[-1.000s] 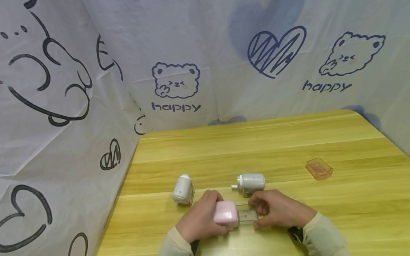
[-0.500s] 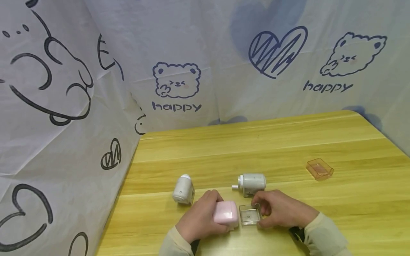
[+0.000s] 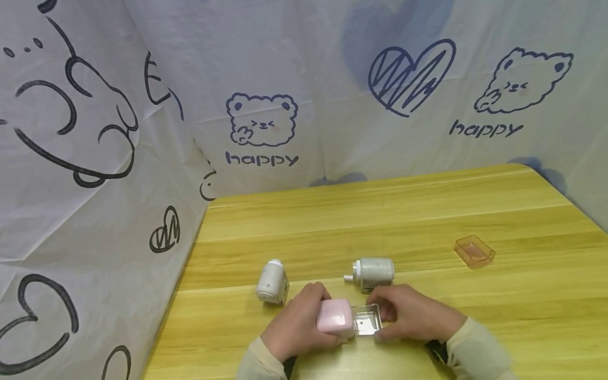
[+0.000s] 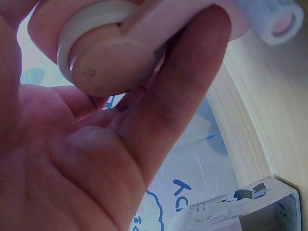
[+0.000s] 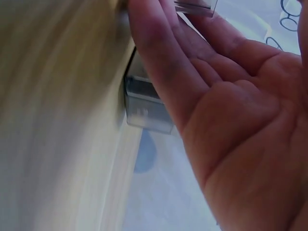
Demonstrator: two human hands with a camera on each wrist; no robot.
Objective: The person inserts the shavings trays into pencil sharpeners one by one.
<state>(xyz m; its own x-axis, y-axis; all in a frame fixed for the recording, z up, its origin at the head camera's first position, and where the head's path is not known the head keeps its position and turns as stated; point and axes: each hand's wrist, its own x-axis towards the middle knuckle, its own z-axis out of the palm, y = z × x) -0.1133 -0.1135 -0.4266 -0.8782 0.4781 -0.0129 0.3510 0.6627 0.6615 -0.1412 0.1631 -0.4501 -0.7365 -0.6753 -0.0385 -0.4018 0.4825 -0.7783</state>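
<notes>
On the table my left hand (image 3: 301, 319) grips a small pink crank pencil sharpener (image 3: 334, 317). Its crank arm and pale knob (image 4: 281, 21) show up close in the left wrist view. A clear shavings drawer (image 3: 366, 321) meets the right side of the pink body, its far end pinched by the thumb and fingers of my right hand (image 3: 410, 315). How deep the drawer sits in the body is hidden. Just beyond my right hand lies a grey crank sharpener (image 3: 375, 269) with a white handle. A second grey sharpener (image 3: 272, 282) is left of my left hand.
An orange see-through drawer (image 3: 474, 251) lies farther back on the right of the yellow wood-grain table (image 3: 332, 221). White cloth (image 3: 323, 79) with drawings encloses the back and the sides.
The clear drawer came apart from the pink sharpener to the right, and now is back against it, moved left by my right hand. My left hand has kept its place.
</notes>
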